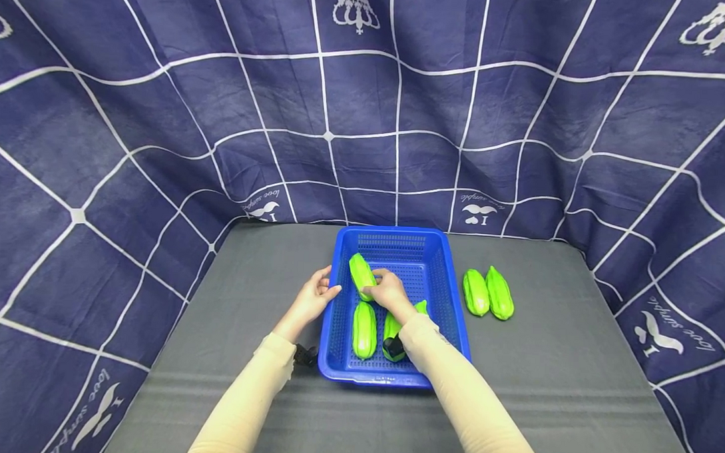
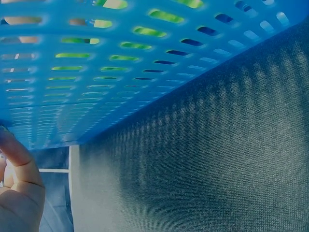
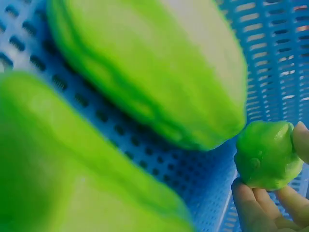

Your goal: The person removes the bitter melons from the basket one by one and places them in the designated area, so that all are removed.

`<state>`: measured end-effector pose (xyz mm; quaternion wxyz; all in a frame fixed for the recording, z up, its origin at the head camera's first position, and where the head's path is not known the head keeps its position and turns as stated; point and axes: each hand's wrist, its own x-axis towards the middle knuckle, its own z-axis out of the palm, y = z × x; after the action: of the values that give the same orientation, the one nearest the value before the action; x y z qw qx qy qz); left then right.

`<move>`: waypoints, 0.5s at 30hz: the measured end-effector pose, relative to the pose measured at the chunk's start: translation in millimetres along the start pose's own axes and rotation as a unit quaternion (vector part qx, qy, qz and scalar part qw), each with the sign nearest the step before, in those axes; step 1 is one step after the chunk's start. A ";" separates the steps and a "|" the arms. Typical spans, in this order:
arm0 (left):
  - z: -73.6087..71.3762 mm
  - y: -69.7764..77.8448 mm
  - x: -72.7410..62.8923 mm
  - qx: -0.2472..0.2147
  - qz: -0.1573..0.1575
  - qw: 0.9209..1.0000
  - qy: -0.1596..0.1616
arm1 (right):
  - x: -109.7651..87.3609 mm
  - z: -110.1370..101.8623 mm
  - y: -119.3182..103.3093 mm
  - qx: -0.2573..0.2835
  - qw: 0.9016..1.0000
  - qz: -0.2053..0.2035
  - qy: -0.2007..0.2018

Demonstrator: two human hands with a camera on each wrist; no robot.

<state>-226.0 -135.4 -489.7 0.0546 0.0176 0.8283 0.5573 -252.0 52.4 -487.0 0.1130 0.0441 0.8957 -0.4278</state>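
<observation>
In the head view my right hand (image 1: pixel 390 294) holds a ridged green gourd (image 1: pixel 361 273) by its near end, over the left part of a blue plastic basket (image 1: pixel 387 381). The right wrist view shows thumb and fingers around the end of this gourd (image 3: pixel 265 154). Two more gourds lie in the basket: one upright in view (image 1: pixel 365 330), the other (image 1: pixel 391 327) partly hidden under my right wrist. At the basket's left rim is my left hand (image 1: pixel 312 297), thumb over the edge and fingers against the outer side; the left wrist view shows its curled fingers beside the perforated wall (image 2: pixel 120 58).
Two more green gourds, one (image 1: pixel 475 292) beside the other (image 1: pixel 500 293), lie on the grey table (image 1: pixel 549 366) right of the basket. A blue curtain (image 1: pixel 364 166) with white grid lines hangs behind the table and along its sides.
</observation>
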 end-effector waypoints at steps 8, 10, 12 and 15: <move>0.9 -9.1 4.8 0.008 0.000 1.000 0.000 | -8.9 -17.7 -13.2 0.061 0.998 -0.010 -0.007; 0.8 -9.5 4.5 0.008 0.000 1.000 0.001 | -10.6 -24.8 -16.2 0.073 0.997 -0.012 -0.004; 0.9 -10.1 4.6 0.009 0.003 1.000 0.003 | -11.4 -33.1 -18.2 0.086 0.996 -0.014 -0.001; 1.2 -10.6 4.7 0.003 0.001 1.000 0.004 | -12.4 -48.2 -20.0 0.104 0.994 -0.018 0.007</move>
<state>-230.2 -137.8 -500.3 0.0504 0.0161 0.8302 0.5550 -251.4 77.5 -439.7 0.0936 0.0429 0.8480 -0.5200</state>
